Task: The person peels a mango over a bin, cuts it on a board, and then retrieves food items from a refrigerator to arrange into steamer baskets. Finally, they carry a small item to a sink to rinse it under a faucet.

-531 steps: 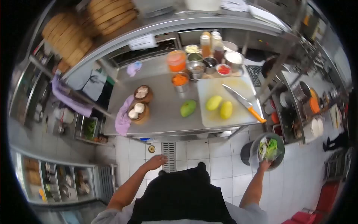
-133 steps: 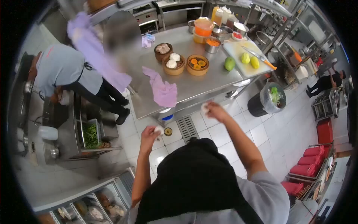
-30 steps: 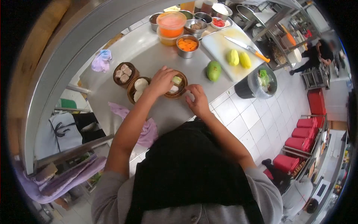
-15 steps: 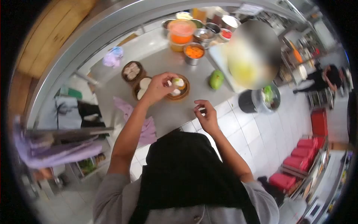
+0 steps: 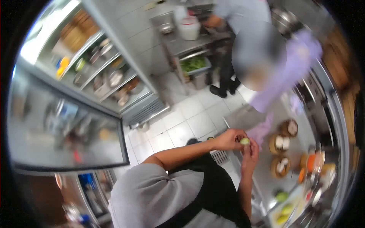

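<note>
A small pale green item (image 5: 244,141) is pinched between my two hands, over the near edge of the steel table (image 5: 260,167). My left hand (image 5: 229,139) has its fingers curled round it from the left. From below, my right hand (image 5: 249,154) closes its fingertips on it. Beyond them on the table lie a purple cloth (image 5: 261,129) and three round bamboo baskets: one at the back (image 5: 293,128), one in the middle (image 5: 279,143) and one nearer (image 5: 280,166), with white pieces inside. What the green item is, I cannot make out.
An open glass door (image 5: 68,133) and a shelved fridge (image 5: 102,64) stand at the left. A co-worker (image 5: 243,15) is by a steel counter with a white bucket (image 5: 189,28). Purple cloth (image 5: 292,68) hangs at the upper right. A green fruit (image 5: 281,196) lies near a cutting board (image 5: 294,203).
The view has swung left, bringing the fridge and co-worker into sight. My left hand has left the basket, and both hands have come together round the green item.
</note>
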`<state>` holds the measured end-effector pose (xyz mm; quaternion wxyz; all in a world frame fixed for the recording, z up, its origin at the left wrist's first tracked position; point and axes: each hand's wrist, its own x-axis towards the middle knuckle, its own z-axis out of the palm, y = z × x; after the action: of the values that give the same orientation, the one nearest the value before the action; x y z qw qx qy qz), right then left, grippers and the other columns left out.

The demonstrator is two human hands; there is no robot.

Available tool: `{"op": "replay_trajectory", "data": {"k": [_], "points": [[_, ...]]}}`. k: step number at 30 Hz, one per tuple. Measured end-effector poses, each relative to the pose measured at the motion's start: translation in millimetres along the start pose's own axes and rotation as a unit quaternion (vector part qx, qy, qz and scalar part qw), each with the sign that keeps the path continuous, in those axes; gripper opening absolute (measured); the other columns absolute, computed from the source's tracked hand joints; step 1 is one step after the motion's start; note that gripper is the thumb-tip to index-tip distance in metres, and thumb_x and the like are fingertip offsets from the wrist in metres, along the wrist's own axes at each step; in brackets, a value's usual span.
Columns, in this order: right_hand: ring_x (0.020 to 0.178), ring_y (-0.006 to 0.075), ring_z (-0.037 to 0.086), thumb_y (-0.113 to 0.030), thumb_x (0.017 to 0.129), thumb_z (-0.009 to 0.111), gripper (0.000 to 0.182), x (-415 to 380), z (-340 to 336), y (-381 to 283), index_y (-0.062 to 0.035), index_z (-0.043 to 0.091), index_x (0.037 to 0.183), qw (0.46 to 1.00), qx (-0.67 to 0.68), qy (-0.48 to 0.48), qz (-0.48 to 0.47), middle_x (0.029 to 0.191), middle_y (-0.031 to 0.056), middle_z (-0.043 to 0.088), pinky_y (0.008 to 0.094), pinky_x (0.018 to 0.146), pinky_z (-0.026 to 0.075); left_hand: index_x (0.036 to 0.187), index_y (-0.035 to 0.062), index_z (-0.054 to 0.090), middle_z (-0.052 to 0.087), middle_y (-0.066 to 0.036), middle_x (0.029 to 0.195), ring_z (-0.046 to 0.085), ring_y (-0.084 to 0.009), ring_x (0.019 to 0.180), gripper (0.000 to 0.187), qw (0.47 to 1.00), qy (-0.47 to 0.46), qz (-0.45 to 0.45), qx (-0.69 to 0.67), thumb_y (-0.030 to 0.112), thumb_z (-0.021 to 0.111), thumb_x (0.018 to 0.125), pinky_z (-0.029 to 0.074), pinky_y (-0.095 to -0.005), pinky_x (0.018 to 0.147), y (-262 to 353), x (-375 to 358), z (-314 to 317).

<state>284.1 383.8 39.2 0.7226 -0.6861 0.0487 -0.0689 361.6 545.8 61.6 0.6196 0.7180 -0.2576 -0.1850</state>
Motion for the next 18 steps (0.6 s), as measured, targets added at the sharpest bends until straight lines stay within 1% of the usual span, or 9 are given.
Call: {"op": "replay_trajectory", "data": {"k": [3, 4, 6, 8, 9, 10, 12, 14, 18], "points": [[0.109, 0.0213, 0.058, -0.010, 0.097, 0.054, 0.035, 11, 48, 12, 0.0002, 0.048, 0.130, 0.989, 0.094, -0.050, 0.104, 0.122, 0.0109, 0.056, 0.0332, 0.091, 0.051, 0.111, 0.0020, 0.063, 0.067, -0.008, 0.096, 0.064, -0.0164, 0.081, 0.038, 0.997, 0.074, 0.014, 0.031, 0.012, 0.075, 0.076, 0.052, -0.0297, 0.071, -5, -49, -43], [0.109, 0.0213, 0.058, -0.010, 0.097, 0.054, 0.035, 22, 64, 13, 0.0002, 0.048, 0.130, 0.988, 0.087, -0.071, 0.105, 0.122, 0.0109, 0.056, 0.0332, 0.091, 0.051, 0.114, 0.0022, 0.062, 0.067, -0.008, 0.097, 0.064, -0.0167, 0.083, 0.040, 0.995, 0.098, -0.016, -0.007, 0.013, 0.075, 0.077, 0.052, -0.0298, 0.072, -8, -62, -61], [0.108, 0.0228, 0.059, -0.012, 0.098, 0.054, 0.035, 48, 106, 17, -0.0010, 0.048, 0.130, 0.948, 0.214, -0.139, 0.190, 0.120, 0.0111, 0.056, 0.0347, 0.090, 0.052, 0.116, 0.0025, 0.061, 0.067, -0.008, 0.098, 0.064, -0.0171, 0.084, 0.042, 0.989, 0.134, -0.045, -0.046, 0.013, 0.074, 0.078, 0.052, -0.0300, 0.072, -17, -90, -102], [0.105, 0.0224, 0.059, -0.015, 0.098, 0.054, 0.035, 81, 146, 24, -0.0017, 0.049, 0.130, 0.927, 0.245, -0.169, 0.230, 0.119, 0.0117, 0.056, 0.0344, 0.087, 0.052, 0.119, 0.0035, 0.060, 0.067, -0.008, 0.099, 0.064, -0.0166, 0.086, 0.042, 0.961, 0.271, -0.027, 0.047, 0.013, 0.073, 0.081, 0.052, -0.0304, 0.073, -29, -111, -147], [0.103, 0.0221, 0.060, -0.017, 0.098, 0.054, 0.035, 100, 167, 27, -0.0025, 0.049, 0.129, 0.906, 0.274, -0.183, 0.267, 0.119, 0.0123, 0.057, 0.0341, 0.084, 0.052, 0.119, 0.0034, 0.060, 0.067, -0.008, 0.100, 0.064, -0.0161, 0.087, 0.039, 0.951, 0.300, -0.044, 0.058, 0.013, 0.071, 0.083, 0.052, -0.0302, 0.073, -32, -122, -174], [0.103, 0.0221, 0.060, -0.017, 0.098, 0.054, 0.035, 121, 192, 30, -0.0025, 0.049, 0.129, 0.906, 0.269, -0.190, 0.266, 0.119, 0.0123, 0.057, 0.0341, 0.084, 0.052, 0.119, 0.0032, 0.060, 0.067, -0.008, 0.101, 0.064, -0.0157, 0.088, 0.037, 0.942, 0.325, -0.061, 0.063, 0.014, 0.070, 0.085, 0.052, -0.0300, 0.073, -35, -135, -206], [0.094, 0.0186, 0.059, -0.022, 0.098, 0.054, 0.038, 161, 238, 36, -0.0043, 0.049, 0.131, 0.864, 0.324, -0.242, 0.300, 0.119, 0.0121, 0.056, 0.0317, 0.079, 0.050, 0.117, 0.0028, 0.062, 0.068, -0.007, 0.099, 0.063, -0.0142, 0.086, 0.031, 0.909, 0.399, -0.085, 0.086, 0.013, 0.067, 0.088, 0.051, -0.0293, 0.073, -44, -159, -263], [0.091, 0.0176, 0.058, -0.024, 0.098, 0.053, 0.039, 197, 286, 29, -0.0052, 0.048, 0.131, 0.860, 0.321, -0.257, 0.303, 0.118, 0.0112, 0.056, 0.0307, 0.076, 0.049, 0.114, 0.0020, 0.063, 0.068, -0.006, 0.096, 0.062, -0.0128, 0.085, 0.028, 0.873, 0.471, -0.091, 0.085, 0.014, 0.066, 0.090, 0.050, -0.0283, 0.072, -46, -182, -317], [0.085, 0.0151, 0.055, -0.025, 0.099, 0.050, 0.038, 264, 372, 3, -0.0067, 0.048, 0.132, 0.841, 0.338, -0.295, 0.303, 0.118, 0.0087, 0.056, 0.0291, 0.072, 0.047, 0.111, 0.0003, 0.064, 0.068, -0.004, 0.095, 0.061, -0.0110, 0.085, 0.024, 0.839, 0.526, -0.095, 0.098, 0.014, 0.063, 0.092, 0.049, -0.0265, 0.071, -42, -217, -395]]}}
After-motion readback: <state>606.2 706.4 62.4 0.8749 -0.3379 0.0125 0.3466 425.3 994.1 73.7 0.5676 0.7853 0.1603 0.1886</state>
